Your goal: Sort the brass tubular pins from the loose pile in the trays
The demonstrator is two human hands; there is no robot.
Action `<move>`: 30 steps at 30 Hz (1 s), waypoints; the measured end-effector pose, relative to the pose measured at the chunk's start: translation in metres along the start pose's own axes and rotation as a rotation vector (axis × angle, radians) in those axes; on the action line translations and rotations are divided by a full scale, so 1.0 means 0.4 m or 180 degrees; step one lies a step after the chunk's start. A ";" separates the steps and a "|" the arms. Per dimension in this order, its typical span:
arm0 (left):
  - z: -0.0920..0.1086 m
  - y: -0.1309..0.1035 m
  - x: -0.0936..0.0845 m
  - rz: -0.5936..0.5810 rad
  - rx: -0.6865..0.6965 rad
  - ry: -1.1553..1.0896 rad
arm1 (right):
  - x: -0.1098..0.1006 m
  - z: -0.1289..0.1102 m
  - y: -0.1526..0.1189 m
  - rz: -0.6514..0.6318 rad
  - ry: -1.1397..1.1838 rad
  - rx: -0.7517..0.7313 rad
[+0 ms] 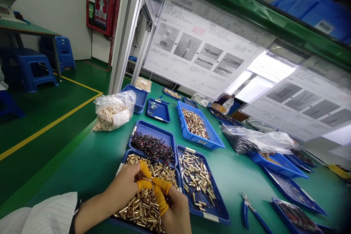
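Over a blue tray [119, 171] heaped with small brass tubes [144, 208], both hands meet at the fingertips. Yellow finger cots cover the thumbs and forefingers. My left hand [127, 179] is closed in a pinch, and so is my right hand [175, 204]. Between the fingertips shows a thin, shiny metal piece [148, 180], mostly hidden by the fingers. Just behind is a tray of black and red wires [153, 146]. To the right of my hands, another blue tray [223, 214] holds brass tubes with wires attached [197, 175].
Blue-handled pliers [252, 212] lie on the green table [90, 164] at right. Further back are a blue bin [216, 142] of tubes and a plastic bag [113, 111] of brass parts. Instruction sheets [197, 44] hang above. A co-worker's hand [219, 107] shows across the table.
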State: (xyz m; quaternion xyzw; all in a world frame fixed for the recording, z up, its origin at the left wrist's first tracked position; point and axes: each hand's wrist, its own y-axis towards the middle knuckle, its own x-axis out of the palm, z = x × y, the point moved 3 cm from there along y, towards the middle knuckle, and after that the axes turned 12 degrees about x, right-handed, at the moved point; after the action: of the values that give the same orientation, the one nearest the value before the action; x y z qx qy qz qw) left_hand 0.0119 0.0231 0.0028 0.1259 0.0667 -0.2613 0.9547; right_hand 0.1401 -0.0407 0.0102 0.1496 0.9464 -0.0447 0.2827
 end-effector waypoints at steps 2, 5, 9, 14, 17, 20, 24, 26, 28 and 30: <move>-0.003 -0.001 0.001 -0.0020 0.0031 0.0122 | -0.001 0.000 0.001 -0.0102 -0.0038 0.0004; -0.010 -0.004 0.003 -0.0074 0.0169 0.0413 | -0.002 0.000 0.004 -0.0115 -0.0119 -0.0085; -0.018 -0.007 0.007 -0.0228 0.0364 0.0861 | 0.000 0.004 0.010 -0.0072 -0.0211 -0.0360; -0.010 -0.010 0.015 -0.0484 0.0507 0.1169 | 0.009 0.047 0.019 -0.0066 -0.0211 -0.0359; -0.002 -0.015 0.020 -0.0715 0.0627 0.1239 | 0.023 0.079 0.023 -0.0168 -0.0192 -0.0311; 0.000 -0.017 0.020 -0.0788 0.0511 0.1287 | 0.034 0.092 0.025 -0.0264 0.0000 -0.0275; -0.005 -0.015 0.015 -0.0685 0.0253 0.1120 | 0.024 0.079 0.030 -0.0456 0.0586 -0.0157; -0.008 -0.013 0.011 -0.0532 0.0140 0.1059 | 0.009 0.069 0.034 -0.0598 0.0807 -0.0010; -0.011 -0.012 0.009 -0.0459 0.0069 0.1016 | -0.006 0.065 0.035 -0.0708 0.0883 0.0230; -0.010 -0.012 0.009 -0.0509 0.0043 0.0954 | -0.016 0.063 0.034 -0.0776 0.0880 0.0460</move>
State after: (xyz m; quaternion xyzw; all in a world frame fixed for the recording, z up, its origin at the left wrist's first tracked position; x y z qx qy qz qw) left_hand 0.0122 0.0184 -0.0027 0.1641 0.2165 -0.3152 0.9093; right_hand 0.1626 -0.0337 -0.0073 0.0585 0.9817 -0.1255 0.1310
